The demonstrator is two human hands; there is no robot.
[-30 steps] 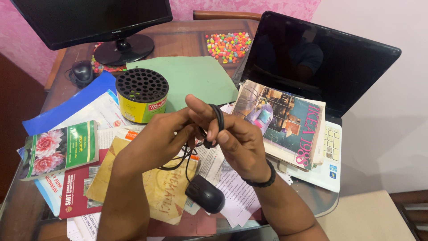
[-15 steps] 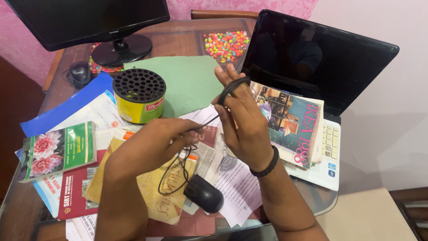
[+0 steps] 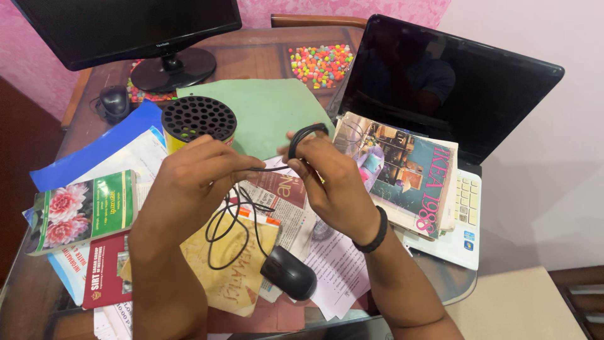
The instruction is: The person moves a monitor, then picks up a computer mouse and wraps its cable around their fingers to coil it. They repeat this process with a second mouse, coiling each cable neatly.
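1. Since half a second ago, my right hand (image 3: 336, 189) has come down from in front of the laptop to mid-desk, and the cable loops now sit wound round its fingers instead of held up high.
2. Near edge of the desk (image 3: 251, 53): the black mouse (image 3: 289, 272) lies on loose papers (image 3: 333, 277), untouched by either hand.
3. From the mouse, the black cable (image 3: 229, 223) rises in slack loops over a yellow envelope (image 3: 233, 271) to my hands.
4. My left hand (image 3: 198, 179) is closed, fingertips pinching the cable just left of the right hand.
5. My right hand is curled, fingers pressed together, with cable turns wrapped round them; a black band sits at the wrist.
6. Left edge: a flower-covered book (image 3: 82, 211) and a red booklet (image 3: 107, 271) lie on a blue folder (image 3: 94, 154).
7. Centre: a yellow tin with a perforated black lid (image 3: 198, 119) stands beside a green sheet (image 3: 270, 113).
8. Right edge: a magazine (image 3: 402, 173) rests on the open laptop (image 3: 440, 82).
9. Far edge: a monitor (image 3: 126, 28), a second mouse (image 3: 115, 102) and a patch of coloured beads (image 3: 321, 63).
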